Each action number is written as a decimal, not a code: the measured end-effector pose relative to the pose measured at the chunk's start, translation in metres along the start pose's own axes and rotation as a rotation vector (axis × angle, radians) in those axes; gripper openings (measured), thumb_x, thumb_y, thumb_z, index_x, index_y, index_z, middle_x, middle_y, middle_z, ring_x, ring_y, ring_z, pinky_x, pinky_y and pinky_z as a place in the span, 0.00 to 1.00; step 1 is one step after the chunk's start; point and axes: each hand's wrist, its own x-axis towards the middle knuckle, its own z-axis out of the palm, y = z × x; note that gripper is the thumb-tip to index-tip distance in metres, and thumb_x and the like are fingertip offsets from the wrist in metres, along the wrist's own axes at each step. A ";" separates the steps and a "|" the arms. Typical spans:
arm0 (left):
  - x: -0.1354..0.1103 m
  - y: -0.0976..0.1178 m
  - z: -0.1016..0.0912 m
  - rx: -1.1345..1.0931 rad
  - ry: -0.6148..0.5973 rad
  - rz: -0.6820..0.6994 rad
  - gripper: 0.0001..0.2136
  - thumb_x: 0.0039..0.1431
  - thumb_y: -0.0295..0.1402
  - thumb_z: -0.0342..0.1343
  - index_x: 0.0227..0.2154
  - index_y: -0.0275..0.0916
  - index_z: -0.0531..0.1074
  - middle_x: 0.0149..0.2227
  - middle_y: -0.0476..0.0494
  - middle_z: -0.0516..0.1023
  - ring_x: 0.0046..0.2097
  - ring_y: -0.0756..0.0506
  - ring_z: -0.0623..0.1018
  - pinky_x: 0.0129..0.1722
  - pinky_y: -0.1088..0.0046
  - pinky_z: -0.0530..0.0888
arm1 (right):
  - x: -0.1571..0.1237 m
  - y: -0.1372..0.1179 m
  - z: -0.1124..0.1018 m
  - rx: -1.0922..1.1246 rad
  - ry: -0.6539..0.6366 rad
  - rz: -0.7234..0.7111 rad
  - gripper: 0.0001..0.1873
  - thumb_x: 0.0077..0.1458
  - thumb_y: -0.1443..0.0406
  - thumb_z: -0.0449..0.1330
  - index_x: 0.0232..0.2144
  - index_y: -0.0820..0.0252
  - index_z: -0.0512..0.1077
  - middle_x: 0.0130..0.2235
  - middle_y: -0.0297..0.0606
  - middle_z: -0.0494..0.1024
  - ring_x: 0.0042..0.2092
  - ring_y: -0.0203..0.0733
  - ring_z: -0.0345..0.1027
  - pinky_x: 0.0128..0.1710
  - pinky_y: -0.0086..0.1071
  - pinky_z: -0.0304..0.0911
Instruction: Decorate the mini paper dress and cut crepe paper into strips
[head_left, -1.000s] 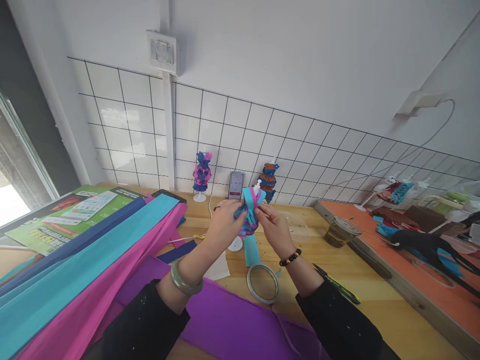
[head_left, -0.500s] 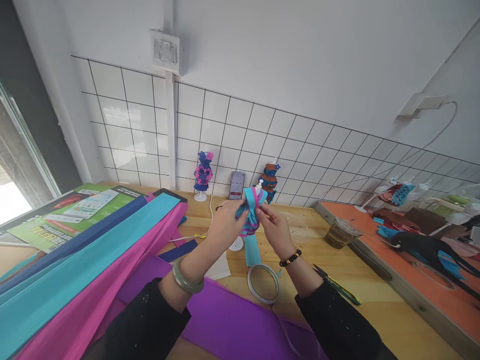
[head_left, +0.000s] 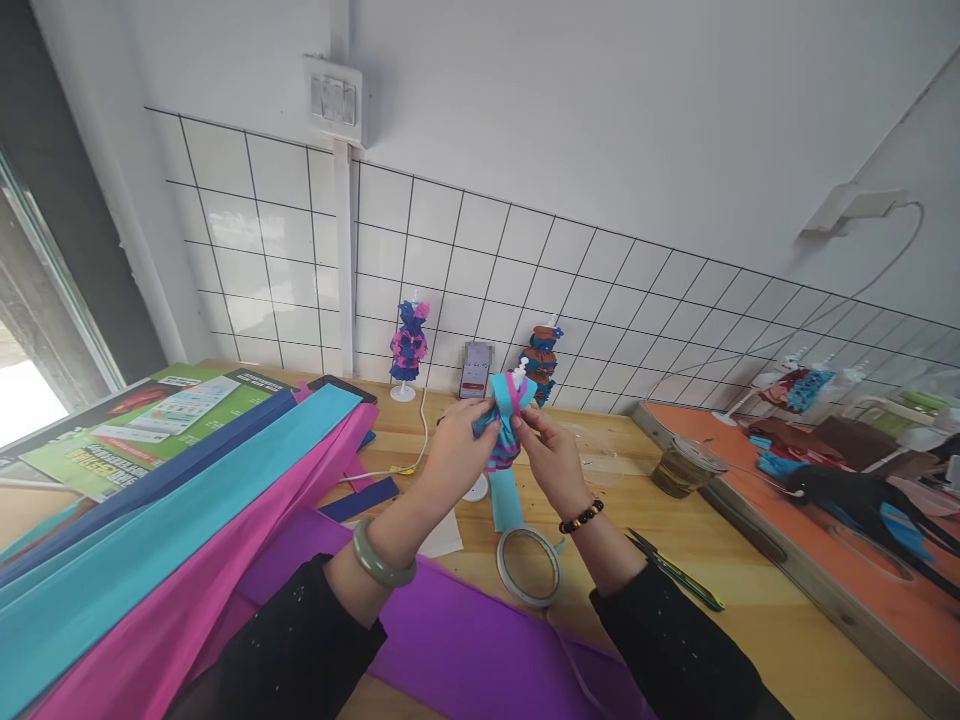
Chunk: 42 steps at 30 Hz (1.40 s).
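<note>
Working just beyond a clear ring-shaped tape roll (head_left: 529, 567) on the wooden tabletop (head_left: 750, 600). Pinching a small turquoise-and-pink crepe-paper doll (head_left: 508, 420) between left hand (head_left: 454, 455) and right hand (head_left: 551, 460), both closing on its bodice. Probably handling light, soft, tearable; gripping gently at the waist.

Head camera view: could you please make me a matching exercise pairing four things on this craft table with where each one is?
Things:
1 paper doll
2 tape roll
3 phone
4 purple sheet

Places:
A propped against the tiled wall
B spread along the near edge of the wooden table
C held between left hand and right hand
D lying flat between the two forearms

Pairs: 1-C, 2-D, 3-A, 4-B.
</note>
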 end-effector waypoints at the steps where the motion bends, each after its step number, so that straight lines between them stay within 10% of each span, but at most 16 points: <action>1: 0.000 -0.001 0.000 -0.016 0.007 -0.009 0.11 0.55 0.30 0.51 0.41 0.42 0.72 0.44 0.47 0.75 0.48 0.46 0.72 0.50 0.67 0.68 | -0.001 -0.001 0.000 0.001 -0.001 0.001 0.15 0.50 0.56 0.56 0.34 0.60 0.74 0.35 0.38 0.75 0.33 0.40 0.68 0.30 0.32 0.66; 42: 0.000 -0.001 -0.001 0.109 -0.021 0.073 0.10 0.54 0.30 0.51 0.40 0.42 0.72 0.42 0.46 0.76 0.46 0.45 0.73 0.49 0.66 0.68 | -0.003 0.004 0.000 0.012 -0.031 -0.019 0.15 0.52 0.55 0.55 0.37 0.59 0.71 0.37 0.39 0.76 0.32 0.38 0.67 0.30 0.31 0.65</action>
